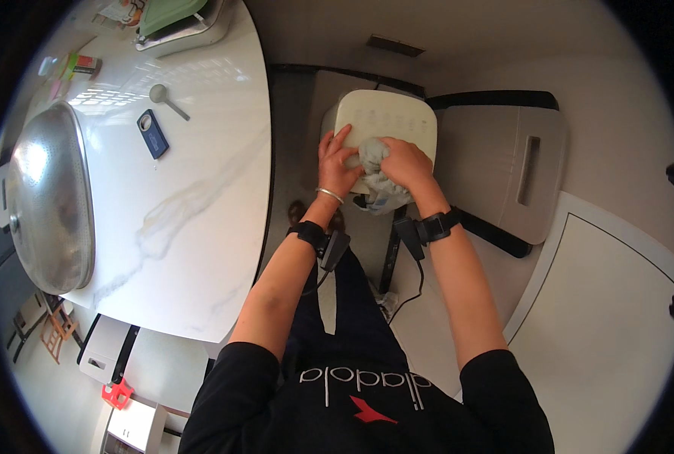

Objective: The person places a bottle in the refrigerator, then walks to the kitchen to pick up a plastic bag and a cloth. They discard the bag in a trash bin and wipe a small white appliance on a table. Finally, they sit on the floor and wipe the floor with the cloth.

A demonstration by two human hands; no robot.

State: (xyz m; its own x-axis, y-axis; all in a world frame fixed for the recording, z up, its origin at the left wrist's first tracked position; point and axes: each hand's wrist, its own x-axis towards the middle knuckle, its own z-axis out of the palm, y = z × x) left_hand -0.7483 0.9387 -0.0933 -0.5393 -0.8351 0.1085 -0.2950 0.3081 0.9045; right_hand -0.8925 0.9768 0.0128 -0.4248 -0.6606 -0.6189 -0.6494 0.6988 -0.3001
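A cream square container with rounded corners (387, 110) stands before me on a chair, with faint printed marks on its top. My left hand (337, 164) lies on the left side of the container, its fingers spread and its fingertips close to a crumpled grey bundle (373, 154). Whether the bundle is cloth or thin plastic I cannot tell. My right hand (408, 163) grips the bundle from the right, over the container's near part. Below it, a translucent plastic bag (385, 201) bunches at the container's near edge.
On the left, a white marbled table (212, 170) holds a large metal lid (53, 198), a blue handheld object (153, 134), a grey spoon (168, 102) and a metal tray with green lid (183, 25). A grey chair back (501, 170) and a white door panel (598, 318) are at right.
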